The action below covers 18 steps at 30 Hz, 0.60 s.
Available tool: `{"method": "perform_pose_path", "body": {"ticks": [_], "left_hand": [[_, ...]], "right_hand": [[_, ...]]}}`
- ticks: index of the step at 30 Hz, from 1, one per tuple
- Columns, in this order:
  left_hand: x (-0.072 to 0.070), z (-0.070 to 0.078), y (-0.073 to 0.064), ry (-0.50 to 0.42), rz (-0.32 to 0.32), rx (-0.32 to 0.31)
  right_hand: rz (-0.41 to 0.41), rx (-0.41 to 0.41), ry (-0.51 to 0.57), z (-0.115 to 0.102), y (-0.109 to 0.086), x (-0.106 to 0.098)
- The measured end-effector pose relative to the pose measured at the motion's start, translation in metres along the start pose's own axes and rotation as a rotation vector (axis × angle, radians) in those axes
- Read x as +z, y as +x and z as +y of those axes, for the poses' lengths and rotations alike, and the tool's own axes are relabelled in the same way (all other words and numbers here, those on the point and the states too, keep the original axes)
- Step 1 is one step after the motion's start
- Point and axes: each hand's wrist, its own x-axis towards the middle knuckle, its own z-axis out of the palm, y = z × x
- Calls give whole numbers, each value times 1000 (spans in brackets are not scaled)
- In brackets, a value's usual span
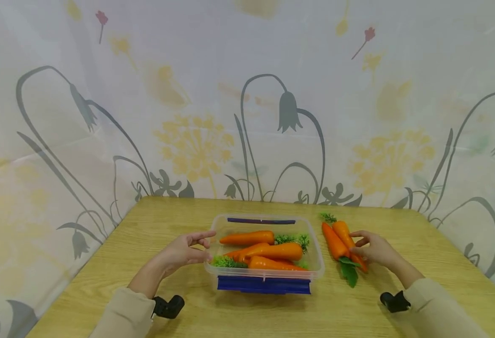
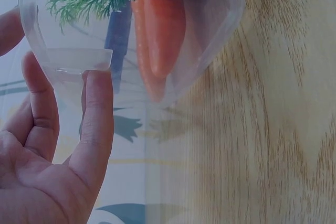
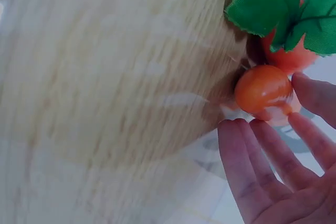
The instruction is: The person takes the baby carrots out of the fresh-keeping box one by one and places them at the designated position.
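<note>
The table (image 1: 340, 314) carries a clear container (image 1: 264, 285) filled with carrots (image 1: 278, 252) and green sprigs. Left hand (image 1: 181, 251): fingers extended and released, touching the container's left end. Right hand (image 1: 374, 249): thumb and fingers at the outer carrot (image 1: 341, 227) of two right of the container; grip cannot be determined.

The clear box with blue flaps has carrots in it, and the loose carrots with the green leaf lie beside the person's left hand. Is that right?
Not quite: the loose carrots lie beside the person's right hand, as the head view shows. The clear box with blue flaps does have carrots in it, and the green leaf is with the loose ones.
</note>
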Motion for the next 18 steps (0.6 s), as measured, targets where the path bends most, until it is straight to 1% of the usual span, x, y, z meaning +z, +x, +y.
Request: {"method": "perform_pose_path", "body": {"ticks": [6,10,14,18], "left_hand": [[0,0,-1,-3,-2,0],[-2,-1,-2,10,1,3],[-2,-1,-3,5,-8,7],[-1,-1,-1,-5,-14,7]], "right_hand": [[36,-56,-30,-6,-1,-7],[32,-80,-31,-14,1,-10],[27,-108,-42,-25,3,-14],[34,-158,-72,-40,4,-17]]}}
